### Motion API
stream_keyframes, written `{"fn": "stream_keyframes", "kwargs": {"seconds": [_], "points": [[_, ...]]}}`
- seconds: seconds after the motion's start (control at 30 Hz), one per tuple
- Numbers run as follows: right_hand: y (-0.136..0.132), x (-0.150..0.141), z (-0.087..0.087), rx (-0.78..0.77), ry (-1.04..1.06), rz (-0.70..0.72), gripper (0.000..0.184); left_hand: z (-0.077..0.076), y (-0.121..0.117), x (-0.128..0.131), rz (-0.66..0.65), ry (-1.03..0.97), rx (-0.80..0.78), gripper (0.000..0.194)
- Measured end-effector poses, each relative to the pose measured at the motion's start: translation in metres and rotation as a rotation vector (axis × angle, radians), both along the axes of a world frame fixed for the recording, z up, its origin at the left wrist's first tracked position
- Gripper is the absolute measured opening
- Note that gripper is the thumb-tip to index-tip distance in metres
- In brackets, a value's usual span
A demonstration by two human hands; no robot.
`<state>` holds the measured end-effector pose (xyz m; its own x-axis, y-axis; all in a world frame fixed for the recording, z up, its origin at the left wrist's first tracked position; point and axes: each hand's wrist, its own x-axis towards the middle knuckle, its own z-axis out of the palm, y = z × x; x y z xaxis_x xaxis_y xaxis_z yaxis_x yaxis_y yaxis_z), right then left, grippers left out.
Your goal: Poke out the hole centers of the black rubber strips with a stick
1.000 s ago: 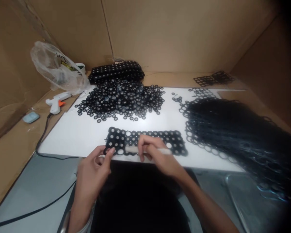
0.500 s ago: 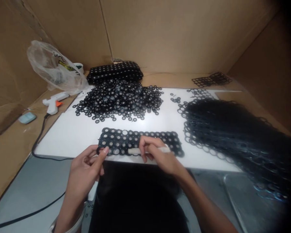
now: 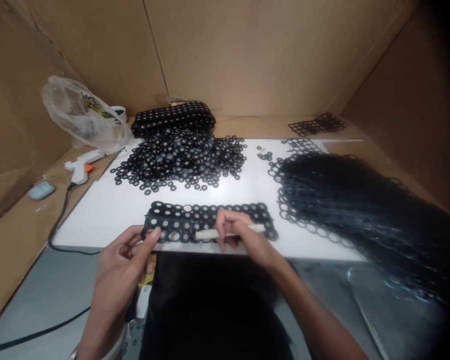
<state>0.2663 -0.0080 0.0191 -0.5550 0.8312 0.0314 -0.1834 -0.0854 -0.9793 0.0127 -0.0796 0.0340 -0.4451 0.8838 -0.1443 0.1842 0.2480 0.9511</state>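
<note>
While the left hand (image 3: 123,260) pinches the near-left corner of the ring mat (image 3: 206,222) between thumb and forefinger, the right hand (image 3: 243,237) curls closed round a white stick (image 3: 228,232) laid across the mat's near edge. Mat lies flat on the white board (image 3: 108,210), near edge. Loose rings (image 3: 180,157) heaped behind. Dark mesh (image 3: 360,210) right, its far side lost in shadow. Stick's middle hidden by fingers.

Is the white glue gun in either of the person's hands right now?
No: the glue gun lies on the cardboard at the far left, while the right hand holds a pale stick over the ring panel.
</note>
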Motion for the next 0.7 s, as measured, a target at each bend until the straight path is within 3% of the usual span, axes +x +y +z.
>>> {"fn": "stream_keyframes", "kwargs": {"seconds": [0.23,0.47,0.7], "points": [[0.000,0.001,-0.005,0.022,-0.005,0.013,0.019,0.003,0.002,0.000,-0.001,-0.013,-0.034,0.046],[-0.009,-0.003,0.006,0.234,-0.336,0.039,0.024,0.015,-0.004,0.012,-0.015,-0.083,0.036,0.045],[-0.007,-0.003,0.002,0.202,-0.250,0.050,0.024,-0.014,0.004,0.006,-0.014,-0.180,0.016,0.039]]}}
